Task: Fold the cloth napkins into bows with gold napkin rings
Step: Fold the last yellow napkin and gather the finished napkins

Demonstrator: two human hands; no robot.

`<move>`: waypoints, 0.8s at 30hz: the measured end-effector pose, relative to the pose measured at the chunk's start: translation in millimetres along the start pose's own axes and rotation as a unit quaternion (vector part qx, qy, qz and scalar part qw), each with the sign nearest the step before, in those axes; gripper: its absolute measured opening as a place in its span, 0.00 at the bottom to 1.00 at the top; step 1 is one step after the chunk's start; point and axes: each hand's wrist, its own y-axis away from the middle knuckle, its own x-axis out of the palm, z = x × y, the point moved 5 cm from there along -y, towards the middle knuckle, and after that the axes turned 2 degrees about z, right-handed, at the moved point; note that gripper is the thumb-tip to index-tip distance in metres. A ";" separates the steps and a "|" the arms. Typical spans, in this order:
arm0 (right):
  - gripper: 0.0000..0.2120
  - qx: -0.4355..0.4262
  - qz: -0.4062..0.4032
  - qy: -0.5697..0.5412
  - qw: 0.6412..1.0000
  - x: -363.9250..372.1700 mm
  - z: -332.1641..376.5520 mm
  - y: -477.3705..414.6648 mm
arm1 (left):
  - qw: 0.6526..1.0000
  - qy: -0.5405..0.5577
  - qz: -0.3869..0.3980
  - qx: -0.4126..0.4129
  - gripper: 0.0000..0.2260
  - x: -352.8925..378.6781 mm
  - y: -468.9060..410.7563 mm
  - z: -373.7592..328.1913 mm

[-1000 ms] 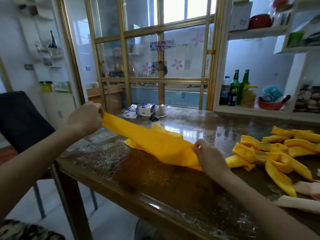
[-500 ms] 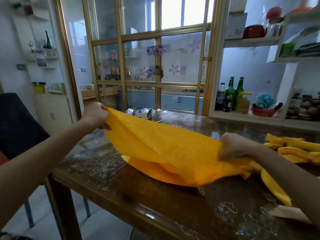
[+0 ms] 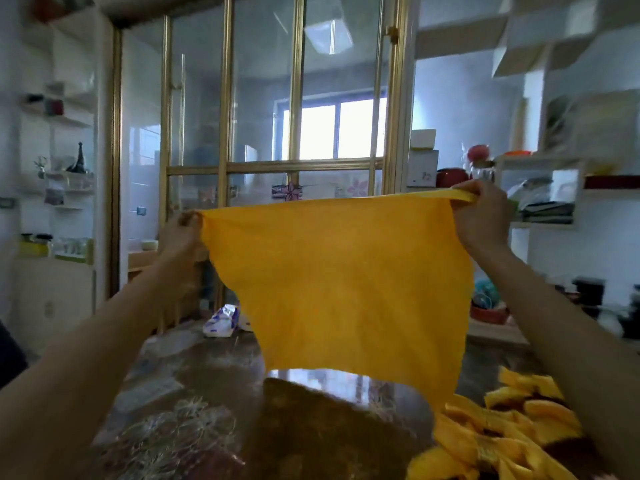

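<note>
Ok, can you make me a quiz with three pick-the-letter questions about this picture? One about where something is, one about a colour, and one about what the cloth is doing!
1. Where are the finished bows?
A. On the table, low at the right
B. On a shelf
C. On the floor

2. What colour is the napkin?
A. Blue
B. White
C. Yellow

3. How is the napkin right now?
A. Rolled in a ring
B. Held up, spread open
C. Lying flat on the table

Answers:
1. A: the pile of bows lies on the table at the lower right.
2. C: the whole cloth is yellow.
3. B: the left hand and right hand each pinch a top corner, and the napkin hangs open above the table.
</note>
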 end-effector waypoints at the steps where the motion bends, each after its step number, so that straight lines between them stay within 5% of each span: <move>1: 0.04 -0.028 0.037 -0.026 0.999 -9.1 16.9 11.5 | 1.000 -0.030 0.005 -0.001 0.11 -13.0 2.1 19.5; 4: 0.08 -0.089 0.225 -0.029 0.970 -27.2 45.2 73.4 | 0.990 -0.124 0.046 -0.055 0.12 -50.4 43.0 89.6; 8: 0.16 -0.053 0.449 -0.024 0.892 -23.6 44.7 185.0 | 0.963 -0.217 0.094 -0.133 0.12 -79.1 104.8 172.7; 16: 0.17 -0.022 0.593 -0.056 0.803 3.7 39.2 309.2 | 0.908 -0.350 0.151 -0.173 0.09 -120.5 147.9 233.6; 24: 0.07 0.037 0.718 -0.019 0.694 100.1 25.3 281.5 | 0.892 -0.378 0.160 -0.190 0.08 -155.8 132.4 254.9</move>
